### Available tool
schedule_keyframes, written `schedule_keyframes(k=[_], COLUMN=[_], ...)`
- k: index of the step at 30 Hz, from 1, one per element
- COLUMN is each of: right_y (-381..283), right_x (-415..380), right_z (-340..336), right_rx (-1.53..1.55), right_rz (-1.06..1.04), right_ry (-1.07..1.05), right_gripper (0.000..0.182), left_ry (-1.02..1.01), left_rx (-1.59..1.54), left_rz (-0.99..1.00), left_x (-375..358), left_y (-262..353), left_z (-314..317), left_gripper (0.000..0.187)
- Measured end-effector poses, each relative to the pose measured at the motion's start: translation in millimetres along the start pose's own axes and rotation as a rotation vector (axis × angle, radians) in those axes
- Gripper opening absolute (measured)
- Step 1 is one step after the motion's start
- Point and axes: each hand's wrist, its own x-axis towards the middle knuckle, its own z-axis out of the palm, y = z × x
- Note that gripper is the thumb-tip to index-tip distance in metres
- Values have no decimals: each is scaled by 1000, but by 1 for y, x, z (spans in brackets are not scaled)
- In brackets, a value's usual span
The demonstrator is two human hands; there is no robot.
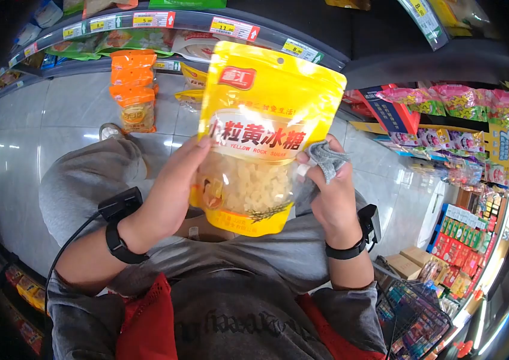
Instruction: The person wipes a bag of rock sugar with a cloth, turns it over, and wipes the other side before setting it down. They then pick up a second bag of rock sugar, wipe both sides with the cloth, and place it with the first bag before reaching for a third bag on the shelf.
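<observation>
A yellow bag of rock sugar is held upright in front of my chest, its printed front facing me. Pale sugar lumps show through the clear window in its lower half. My left hand grips the bag's left edge, thumb on the front and the other fingers hidden behind. At the right edge, my right hand is closed on a crumpled grey cloth, which lies against the bag. Something small and white is at one of that hand's fingertips.
Orange snack packs stand on the tiled floor, near yellow bags. A shelf edge with price tags runs along the top. Right are hanging snack bags, cardboard boxes and a shopping cart.
</observation>
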Motion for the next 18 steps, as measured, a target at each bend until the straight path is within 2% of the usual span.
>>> schedule_keyframes(k=[1,5,8,11,18], right_y=[-2,10,23,28,37], right_x=[-2,1,6,9,9], right_z=[2,0,2,3,12], right_rx=[19,-296,-403,-405,-401], right_rz=[11,-106,-135,-105,-112], right_ry=[21,11,30,44,-13], right_gripper=[30,32,32,33,33], left_ry=[49,184,110,99,1], left_rx=[89,311,296,132,87], left_rz=[13,159,190,99,111], left_x=[0,-3,4,0,-1], left_y=[2,10,0,1,9], left_z=[-3,2,-9,-8,-7], left_gripper=[46,46,51,58,53])
